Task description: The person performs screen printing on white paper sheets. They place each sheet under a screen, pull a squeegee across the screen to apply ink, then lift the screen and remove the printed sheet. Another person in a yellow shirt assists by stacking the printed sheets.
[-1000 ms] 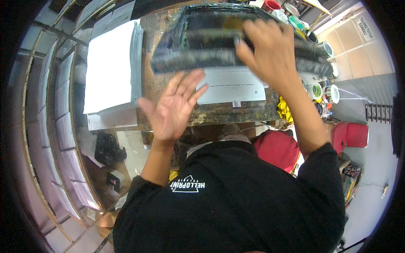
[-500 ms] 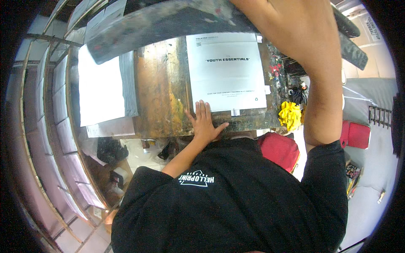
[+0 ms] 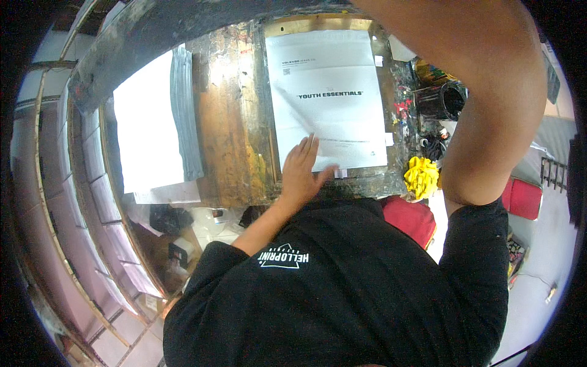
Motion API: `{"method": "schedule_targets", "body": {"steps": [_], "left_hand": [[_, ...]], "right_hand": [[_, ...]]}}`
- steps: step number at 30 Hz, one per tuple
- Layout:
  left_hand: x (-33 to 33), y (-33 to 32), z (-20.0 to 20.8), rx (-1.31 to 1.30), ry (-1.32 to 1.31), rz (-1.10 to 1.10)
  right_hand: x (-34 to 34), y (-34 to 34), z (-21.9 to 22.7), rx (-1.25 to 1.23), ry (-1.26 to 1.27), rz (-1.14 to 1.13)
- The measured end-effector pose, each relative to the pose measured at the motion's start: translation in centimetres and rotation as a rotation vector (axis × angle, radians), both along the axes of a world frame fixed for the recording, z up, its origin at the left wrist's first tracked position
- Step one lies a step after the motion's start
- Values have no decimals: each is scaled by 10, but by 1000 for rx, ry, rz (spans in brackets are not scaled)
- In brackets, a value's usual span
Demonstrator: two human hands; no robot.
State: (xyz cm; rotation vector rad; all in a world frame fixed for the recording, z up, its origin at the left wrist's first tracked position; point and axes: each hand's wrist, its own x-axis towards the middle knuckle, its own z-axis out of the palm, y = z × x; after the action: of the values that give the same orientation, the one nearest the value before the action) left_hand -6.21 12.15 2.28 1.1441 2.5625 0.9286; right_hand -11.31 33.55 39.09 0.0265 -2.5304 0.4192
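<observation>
A white, flat, plastic-looking mailer bag (image 3: 342, 122) with black print lies on the worn, paint-stained wooden board (image 3: 223, 122). My left hand (image 3: 299, 170) rests on its lower left part, fingers stretched out and thumb spread to the right. A slanting crease runs across the bag from its left edge towards my fingertips. My right arm (image 3: 495, 79) reaches up past the top edge, so the right hand is out of sight. Along the top left, a long dark, paint-smeared bar (image 3: 134, 49) hangs above the board.
To the left lies a stack of white sheets with grey edges (image 3: 150, 125). White tabs (image 3: 389, 139) sit beside the bag. At right are a crumpled yellow cloth (image 3: 421, 178) and a black tub (image 3: 451, 101). A rack (image 3: 101, 183) stands far left; a red seat (image 3: 408, 219) is below.
My left hand has moved further onto the bag, and a crease has appeared there. The dark bar has shifted up and left; my right hand has gone out past the top edge.
</observation>
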Motion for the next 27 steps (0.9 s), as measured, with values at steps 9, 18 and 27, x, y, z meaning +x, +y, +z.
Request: {"method": "schedule_targets", "body": {"steps": [9, 18, 27], "left_hand": [[-116, -126, 75, 396, -214, 499], [-364, -426, 107, -288, 277, 697], [-8, -128, 154, 1109, -1151, -149]], "right_hand": [[15, -25, -8, 72, 95, 0], [26, -22, -44, 255, 121, -95], [92, -59, -123, 236, -201, -83]]}}
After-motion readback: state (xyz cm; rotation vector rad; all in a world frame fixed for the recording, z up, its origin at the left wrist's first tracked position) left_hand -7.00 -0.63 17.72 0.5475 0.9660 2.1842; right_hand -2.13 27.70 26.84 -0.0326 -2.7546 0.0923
